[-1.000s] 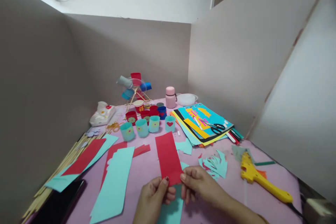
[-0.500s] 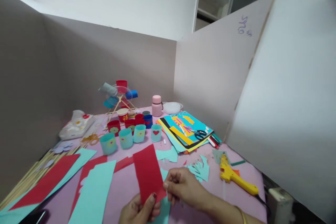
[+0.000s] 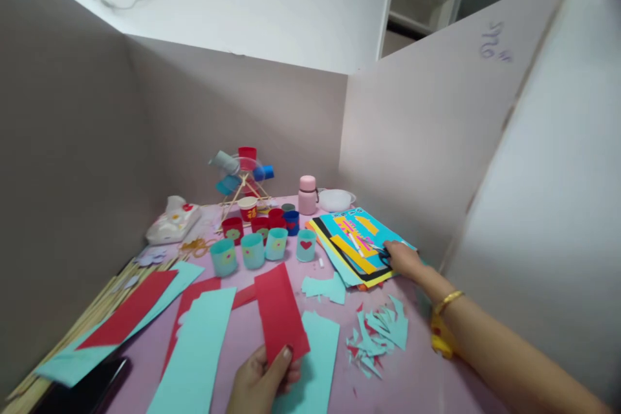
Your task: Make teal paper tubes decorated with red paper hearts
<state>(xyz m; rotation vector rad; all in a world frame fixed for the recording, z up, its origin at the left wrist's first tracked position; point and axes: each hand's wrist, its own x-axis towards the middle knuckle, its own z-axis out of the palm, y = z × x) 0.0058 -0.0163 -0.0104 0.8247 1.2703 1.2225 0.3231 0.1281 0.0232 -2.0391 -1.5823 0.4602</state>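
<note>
My left hand (image 3: 262, 380), near the bottom middle, pinches the lower end of a red paper strip (image 3: 279, 307) between thumb and fingers. A light-blue paper sheet (image 3: 317, 356) lies on the table below it. My right hand (image 3: 405, 260) reaches to the right and has its fingers closed on the dark handles of a pair of scissors (image 3: 383, 255). The scissors lie on a stack of coloured paper (image 3: 361, 233); the fingertips are partly hidden. Light-blue paper scraps (image 3: 381, 330) lie between my hands.
Several light-blue paper cups (image 3: 253, 251) and red cups stand behind, near a stick-framed wheel (image 3: 244, 174). A pink bottle (image 3: 307, 195) and white bowl (image 3: 336, 200) are at the back. My right forearm partly covers a yellow glue gun (image 3: 440, 339). A phone (image 3: 92, 385) lies front left.
My right hand has left the red strip's edge and moved right and away to the scissors on the paper stack. My left hand still holds the strip. The view has shifted slightly.
</note>
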